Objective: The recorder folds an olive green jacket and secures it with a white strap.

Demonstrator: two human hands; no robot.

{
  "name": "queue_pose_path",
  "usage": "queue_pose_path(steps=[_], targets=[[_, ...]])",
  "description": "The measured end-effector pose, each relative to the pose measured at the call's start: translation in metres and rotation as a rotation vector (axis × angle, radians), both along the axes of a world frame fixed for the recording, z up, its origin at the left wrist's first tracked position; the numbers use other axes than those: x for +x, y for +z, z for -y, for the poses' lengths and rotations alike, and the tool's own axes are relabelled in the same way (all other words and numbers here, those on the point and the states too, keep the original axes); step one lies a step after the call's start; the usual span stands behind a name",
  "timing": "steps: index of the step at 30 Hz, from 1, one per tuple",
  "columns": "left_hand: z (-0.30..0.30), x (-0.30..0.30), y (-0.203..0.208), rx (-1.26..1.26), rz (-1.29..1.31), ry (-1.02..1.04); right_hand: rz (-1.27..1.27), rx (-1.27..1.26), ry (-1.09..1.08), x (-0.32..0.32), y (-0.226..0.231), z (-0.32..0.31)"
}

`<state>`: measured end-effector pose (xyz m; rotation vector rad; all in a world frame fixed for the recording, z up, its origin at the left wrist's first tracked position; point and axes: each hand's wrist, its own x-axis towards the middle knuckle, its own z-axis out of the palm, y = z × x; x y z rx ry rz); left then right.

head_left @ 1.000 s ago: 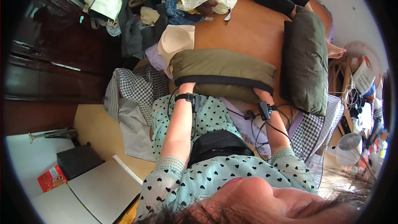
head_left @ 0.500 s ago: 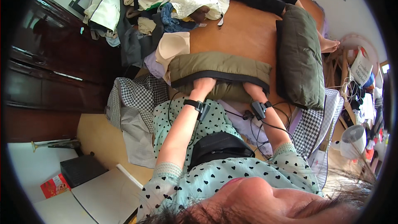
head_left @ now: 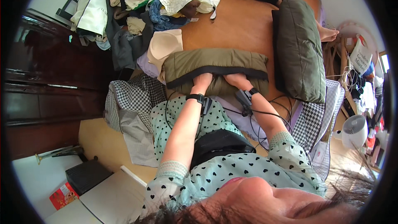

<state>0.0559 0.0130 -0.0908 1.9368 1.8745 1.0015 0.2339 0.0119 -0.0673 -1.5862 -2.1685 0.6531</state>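
Note:
An olive green pillow (head_left: 215, 60) with a black band along its near edge lies across the orange-brown bed surface (head_left: 232, 29). My left hand (head_left: 202, 81) and my right hand (head_left: 235, 79) sit side by side at the middle of that edge. Their fingers are tucked under the band and hidden. Each wrist carries a black strap-on device (head_left: 244, 96) with cables running back to my waist. I wear a mint top with dark hearts.
A second, darker olive pillow (head_left: 299, 45) lies lengthwise on the right. Piled clothes (head_left: 157, 0) cover the far left of the bed. A checkered cloth (head_left: 132, 99) hangs off the near side. Dark wooden cabinet (head_left: 49, 91) on the left, white fan (head_left: 353, 130) on the right, someone's foot (head_left: 329, 34) beyond the pillow.
My hands have slid from apart along the pillow's near edge to close together at its middle. Their fingers have gone under the black band.

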Motion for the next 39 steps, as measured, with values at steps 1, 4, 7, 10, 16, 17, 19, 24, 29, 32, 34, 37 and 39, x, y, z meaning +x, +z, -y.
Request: queue_pose_path(steps=[1,4,7,10,16,17,19,24,29,32,34,37,39], targets=[[0.005,0.000,0.012,-0.063,-0.096,-0.038,-0.004,-0.002,-0.016,0.005,-0.013,-0.007],[0.017,-0.009,0.045,-0.014,0.209,-0.152,0.035,0.269,0.001,0.008,-0.030,-0.015],[0.025,-0.008,0.051,-0.238,0.974,-0.083,0.052,0.243,-0.030,-0.002,-0.014,-0.007],[0.021,-0.001,0.065,-0.602,1.529,0.128,0.029,0.168,0.011,-0.009,0.007,0.011],[0.037,0.012,0.084,-0.788,1.214,-0.045,-0.154,-0.048,0.186,-0.008,0.020,0.017],[0.048,0.013,0.091,-0.765,1.161,-0.109,-0.021,-0.299,0.163,-0.008,0.024,0.013],[0.070,0.018,0.109,-0.796,0.989,-0.156,-0.114,-0.168,0.043,0.003,-0.055,0.018],[0.093,-0.036,0.049,-0.694,0.826,-0.233,0.180,-0.300,0.263,0.009,0.002,0.007],[0.087,-0.030,0.035,-0.774,0.832,-0.104,0.029,-0.027,0.185,0.030,0.007,0.014],[0.092,-0.033,0.049,-0.840,0.498,-0.021,0.035,0.015,0.104,0.053,0.016,0.032],[0.089,-0.028,0.042,-0.790,0.408,-0.032,0.069,-0.004,0.125,0.062,0.000,0.028],[0.083,-0.026,0.044,-0.773,0.393,-0.009,0.233,-0.112,0.028,0.051,0.001,0.016],[0.083,-0.031,0.043,-0.851,0.558,0.001,0.062,-0.174,-0.019,0.047,0.013,0.018]])
